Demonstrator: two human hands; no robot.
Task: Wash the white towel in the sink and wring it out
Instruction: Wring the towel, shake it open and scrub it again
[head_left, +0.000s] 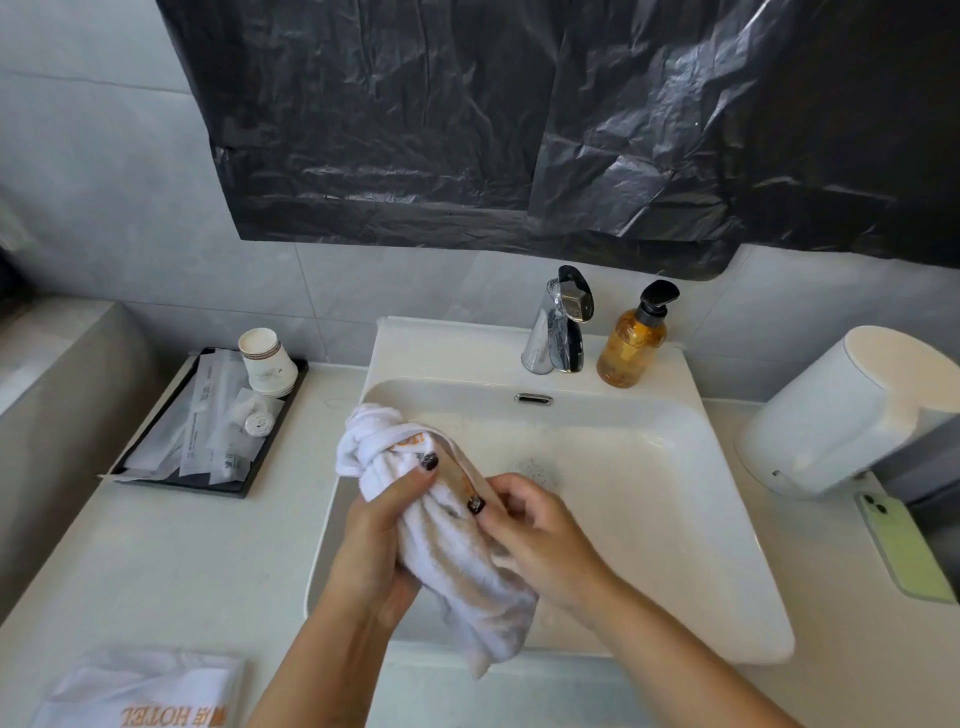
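A white towel (447, 551) with orange lettering is twisted into a roll and held over the left part of the white sink (675, 467). My left hand (376, 540) grips the roll from the left, thumb across its upper part. My right hand (540, 535) grips it from the right at mid-length, fingers curled round the cloth. The towel's bunched upper end sticks out over the sink's left rim, and its lower end hangs near the front rim. No water runs from the chrome tap (561, 322).
An amber soap pump bottle (631, 343) stands right of the tap. A black tray (208, 431) with sachets and paper cups (265, 364) sits on the left counter. A white dispenser (841, 410) and green phone (904, 545) lie right. A folded hotel towel (145, 691) is front left.
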